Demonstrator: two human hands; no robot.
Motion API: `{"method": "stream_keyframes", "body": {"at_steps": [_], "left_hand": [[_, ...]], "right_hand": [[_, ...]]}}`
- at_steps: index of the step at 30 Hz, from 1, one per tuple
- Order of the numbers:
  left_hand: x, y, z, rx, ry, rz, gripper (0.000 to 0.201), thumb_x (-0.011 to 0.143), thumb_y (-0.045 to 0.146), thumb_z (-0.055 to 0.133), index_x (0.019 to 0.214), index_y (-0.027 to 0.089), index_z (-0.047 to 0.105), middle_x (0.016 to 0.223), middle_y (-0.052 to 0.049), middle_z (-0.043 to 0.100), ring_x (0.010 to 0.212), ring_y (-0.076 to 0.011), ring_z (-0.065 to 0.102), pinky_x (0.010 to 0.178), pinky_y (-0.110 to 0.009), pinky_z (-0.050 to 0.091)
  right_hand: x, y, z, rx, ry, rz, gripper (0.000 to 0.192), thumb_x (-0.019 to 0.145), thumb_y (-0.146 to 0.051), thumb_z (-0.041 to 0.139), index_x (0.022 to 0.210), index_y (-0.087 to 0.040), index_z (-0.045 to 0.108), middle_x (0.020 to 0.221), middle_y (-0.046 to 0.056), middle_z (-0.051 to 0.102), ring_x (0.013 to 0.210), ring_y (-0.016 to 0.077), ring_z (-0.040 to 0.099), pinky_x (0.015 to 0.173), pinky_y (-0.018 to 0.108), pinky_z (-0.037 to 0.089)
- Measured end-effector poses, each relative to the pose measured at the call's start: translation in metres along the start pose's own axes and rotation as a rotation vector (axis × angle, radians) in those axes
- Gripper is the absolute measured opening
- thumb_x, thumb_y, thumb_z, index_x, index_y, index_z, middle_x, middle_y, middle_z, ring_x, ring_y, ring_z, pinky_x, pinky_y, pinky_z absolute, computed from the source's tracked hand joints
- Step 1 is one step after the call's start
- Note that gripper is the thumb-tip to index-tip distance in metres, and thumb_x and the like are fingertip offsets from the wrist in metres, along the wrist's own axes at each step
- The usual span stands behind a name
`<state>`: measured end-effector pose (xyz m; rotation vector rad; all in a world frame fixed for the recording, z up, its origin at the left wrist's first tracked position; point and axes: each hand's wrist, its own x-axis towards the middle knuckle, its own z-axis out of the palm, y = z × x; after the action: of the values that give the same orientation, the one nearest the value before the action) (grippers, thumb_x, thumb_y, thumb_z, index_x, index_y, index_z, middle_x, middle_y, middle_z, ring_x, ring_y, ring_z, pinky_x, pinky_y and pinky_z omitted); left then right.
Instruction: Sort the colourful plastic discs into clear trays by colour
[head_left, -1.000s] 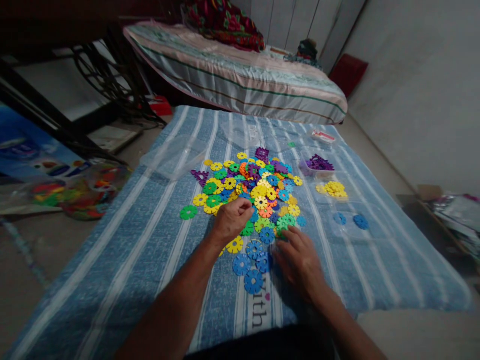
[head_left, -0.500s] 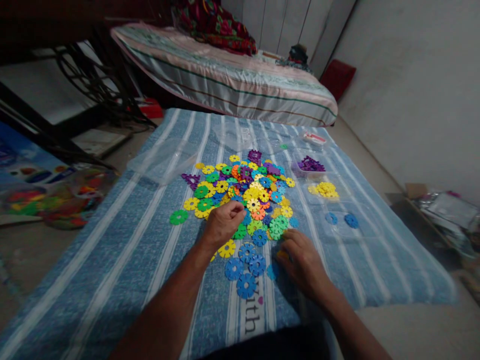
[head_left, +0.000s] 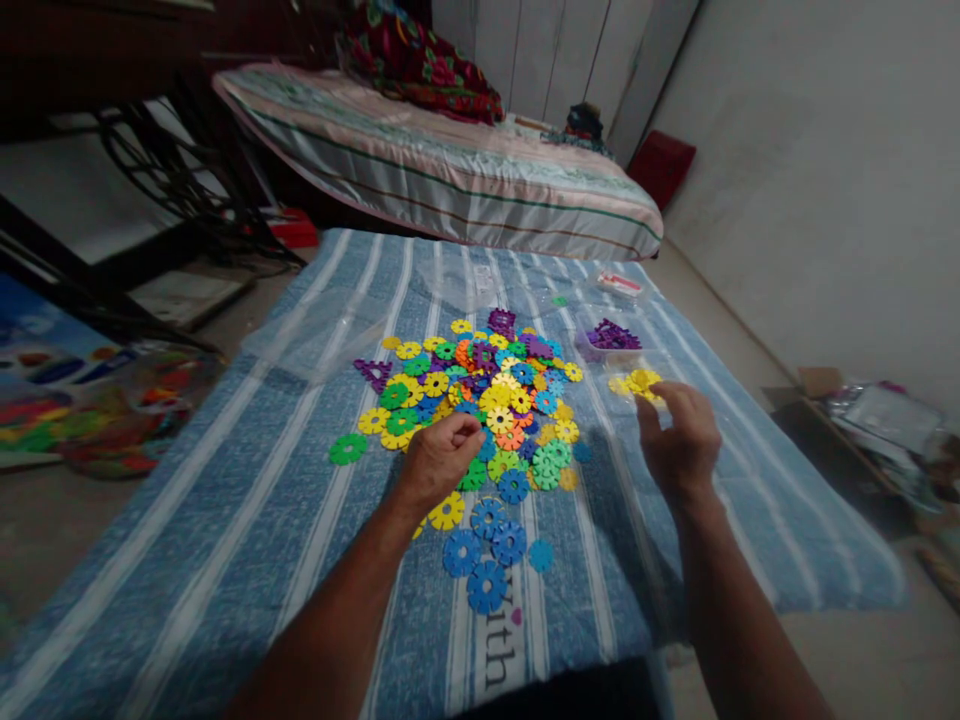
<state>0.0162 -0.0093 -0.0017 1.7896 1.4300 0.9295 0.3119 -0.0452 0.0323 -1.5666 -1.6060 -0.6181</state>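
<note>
Over the front of a heap of colourful notched plastic discs (head_left: 499,418), my left hand (head_left: 442,450) is closed, thumb against the curled fingers; whatever it may hold is hidden. My right hand (head_left: 681,440) is at the right, its thumb and fingertips about a yellow notched disc (head_left: 654,388), right at a small pile of yellow discs (head_left: 634,383). Purple toothed pieces (head_left: 502,320) lie among the heap. Several blue discs (head_left: 487,586) are spread out in front of it, and a green disc (head_left: 348,449) lies to its left.
A clear box (head_left: 611,345) of purple pieces stands beyond the yellow discs. Clear plastic containers (head_left: 319,335) lie at the back left of the blue striped cloth (head_left: 247,530). Behind is a bed (head_left: 450,185); a bag of colourful pieces (head_left: 142,400) sits at the left.
My right hand has moved from the heap's front right edge, right and forward to the yellow pile. My left hand stays at the heap. The camera view has shifted slightly.
</note>
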Motion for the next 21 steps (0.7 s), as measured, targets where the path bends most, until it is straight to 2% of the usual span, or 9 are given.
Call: {"method": "stream_keyframes", "body": {"at_steps": [5, 10, 15, 21], "left_hand": [[-0.001, 0.002, -0.001, -0.012, -0.008, 0.000, 0.017, 0.077, 0.036, 0.058, 0.077, 0.021, 0.064, 0.065, 0.003, 0.067, 0.062, -0.0144, 0.065, 0.058, -0.023, 0.049], [0.000, 0.000, -0.001, -0.001, -0.014, -0.012, 0.018, 0.077, 0.037, 0.057, 0.077, 0.020, 0.064, 0.062, 0.003, 0.065, 0.058, -0.0137, 0.062, 0.058, -0.023, 0.048], [0.000, -0.002, 0.001, 0.006, -0.007, -0.012, 0.021, 0.077, 0.039, 0.057, 0.078, 0.020, 0.064, 0.060, 0.003, 0.064, 0.058, -0.0135, 0.061, 0.059, -0.024, 0.047], [-0.001, 0.000, 0.000, 0.002, -0.010, -0.012, 0.021, 0.077, 0.040, 0.057, 0.076, 0.020, 0.064, 0.059, 0.003, 0.064, 0.056, -0.0131, 0.060, 0.057, -0.023, 0.046]], "right_hand": [[-0.040, -0.033, 0.002, 0.193, -0.291, -0.108, 0.015, 0.092, -0.023, 0.050, 0.083, -0.021, 0.062, 0.085, 0.006, 0.067, 0.084, 0.0198, 0.062, 0.079, 0.034, 0.051], [-0.072, -0.049, 0.002, 0.210, -0.530, -0.112, 0.015, 0.090, -0.024, 0.052, 0.086, -0.019, 0.065, 0.094, 0.010, 0.065, 0.094, 0.0239, 0.059, 0.081, 0.040, 0.052], [-0.081, -0.050, 0.001, 0.219, -0.547, -0.051, 0.014, 0.090, -0.025, 0.053, 0.093, -0.020, 0.065, 0.103, 0.012, 0.063, 0.099, 0.0257, 0.058, 0.084, 0.044, 0.052], [-0.080, -0.050, -0.004, 0.252, -0.560, 0.007, 0.008, 0.087, -0.026, 0.057, 0.089, -0.021, 0.062, 0.103, 0.011, 0.063, 0.098, 0.0251, 0.060, 0.084, 0.041, 0.053]]}}
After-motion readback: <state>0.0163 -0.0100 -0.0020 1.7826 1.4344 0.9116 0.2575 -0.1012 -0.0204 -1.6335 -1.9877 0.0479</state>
